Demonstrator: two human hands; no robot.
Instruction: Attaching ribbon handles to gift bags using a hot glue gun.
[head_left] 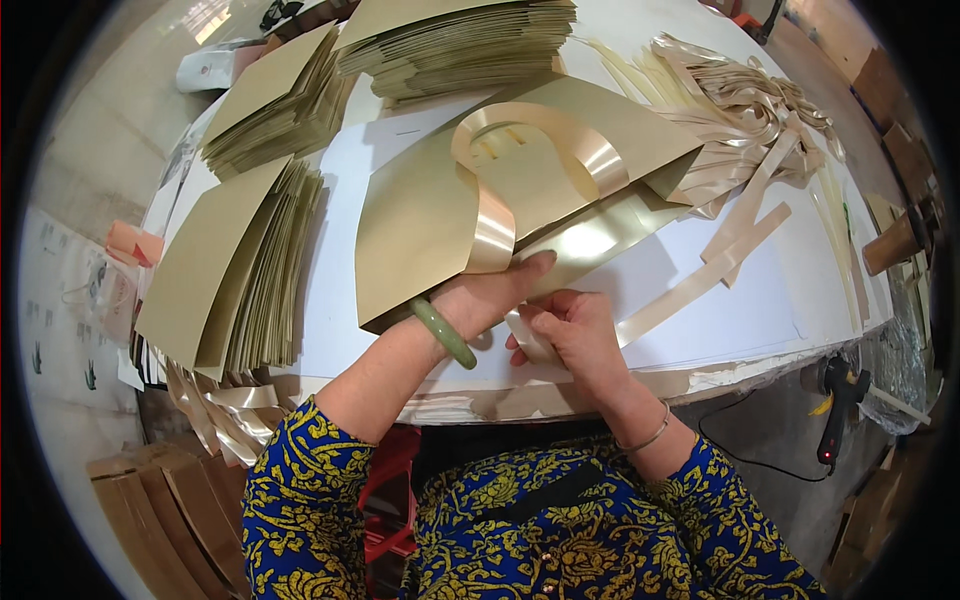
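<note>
A gold paper bag (415, 215) lies tilted on the table in front of me. A wide, shiny champagne ribbon (493, 235) loops over its upper panel, near small slots. My left hand (490, 293), with a green bangle at the wrist, grips the bag's near edge. Its thumb shows on top; the other fingers are mostly hidden behind the hand and the bag. Just right of it, my right hand (575, 328) is closed in a pinch on the ribbon below the bag's edge. A length of ribbon (690, 292) trails from beside this hand toward the right.
Stacks of folded gold bags (240, 275) stand at the left and the back (455, 50). A heap of cut ribbons (755, 115) lies at the far right. Beyond the table's right front edge sits a black glue gun (838, 410) with a cord. Cardboard boxes (165, 510) stand lower left.
</note>
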